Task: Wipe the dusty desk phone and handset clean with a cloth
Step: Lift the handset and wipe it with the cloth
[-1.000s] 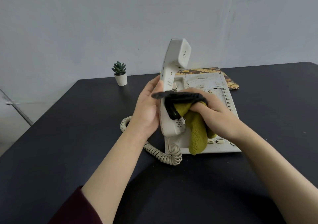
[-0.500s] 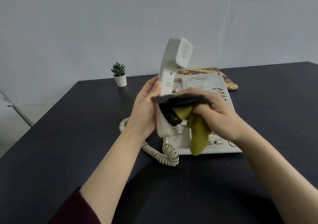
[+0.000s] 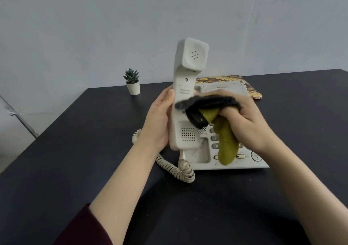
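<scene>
My left hand grips the white handset by its left side and holds it upright above the desk phone, inner face toward me. My right hand grips an olive-green cloth with a dark edge and presses the dark part across the middle of the handset. The cloth's loose end hangs over the keypad. A coiled cord runs from the handset's lower end to the desk. Specks of dust show in the phone's cradle.
The phone sits on a black desk against a pale wall. A small potted succulent stands at the back left. A patterned yellow-brown cloth or mat lies behind the phone.
The handset has turned so its inner face, earpiece and mouthpiece grilles point toward me. My right hand with the cloth has stayed at the handset's middle.
</scene>
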Demonstrator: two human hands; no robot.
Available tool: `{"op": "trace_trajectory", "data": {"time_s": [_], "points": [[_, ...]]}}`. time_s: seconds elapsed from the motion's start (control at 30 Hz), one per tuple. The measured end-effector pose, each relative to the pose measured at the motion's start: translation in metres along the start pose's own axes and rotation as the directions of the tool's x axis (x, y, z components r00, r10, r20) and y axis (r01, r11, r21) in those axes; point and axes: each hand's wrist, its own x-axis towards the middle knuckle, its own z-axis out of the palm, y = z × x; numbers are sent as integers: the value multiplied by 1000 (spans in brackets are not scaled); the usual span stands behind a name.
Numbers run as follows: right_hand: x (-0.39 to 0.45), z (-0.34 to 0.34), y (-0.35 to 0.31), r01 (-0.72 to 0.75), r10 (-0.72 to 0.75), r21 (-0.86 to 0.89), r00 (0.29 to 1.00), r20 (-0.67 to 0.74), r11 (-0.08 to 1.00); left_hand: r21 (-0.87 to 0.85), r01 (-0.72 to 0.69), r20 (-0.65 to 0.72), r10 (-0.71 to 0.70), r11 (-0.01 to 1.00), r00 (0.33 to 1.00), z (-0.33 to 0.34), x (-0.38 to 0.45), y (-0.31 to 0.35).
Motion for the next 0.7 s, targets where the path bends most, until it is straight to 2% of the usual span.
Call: {"op": "trace_trajectory", "data": {"time_s": [0.1, 0.27, 0.37, 0.43, 0.5, 0.57, 0.63, 0.7], "points": [[-1, 8, 8, 78, -51, -141, 981, 186, 987, 12, -12, 1, 12, 1000, 1000, 3, -2, -1], [-4, 8, 8, 157, -94, -142, 923, 373, 977, 36, -13, -36, 15, 999, 999, -1, -1, 1], [-5, 9, 5, 145, -67, -119, 865, 498, 982, 25, -33, -78, 35, 999, 996, -2, 0, 3], [-6, 3, 4, 59, -8, -76, 841, 541, 995, -19, -17, -78, 15, 1000, 997, -2, -1, 4], [-4, -6, 3, -60, 49, 6, 865, 500, 998, -59, 5, -72, -9, 998, 997, -3, -1, 5], [-2, -12, 3, -127, 90, 95, 943, 321, 987, -73, 34, -45, -37, 997, 998, -4, -1, 5], [0, -14, 4, -98, 83, 135, 991, 107, 986, -56, 36, -22, -38, 998, 999, -4, -1, 4], [2, -11, 8, -50, 46, 99, 998, 41, 994, -23, 29, -4, -29, 999, 1000, -4, -1, 3]]}}
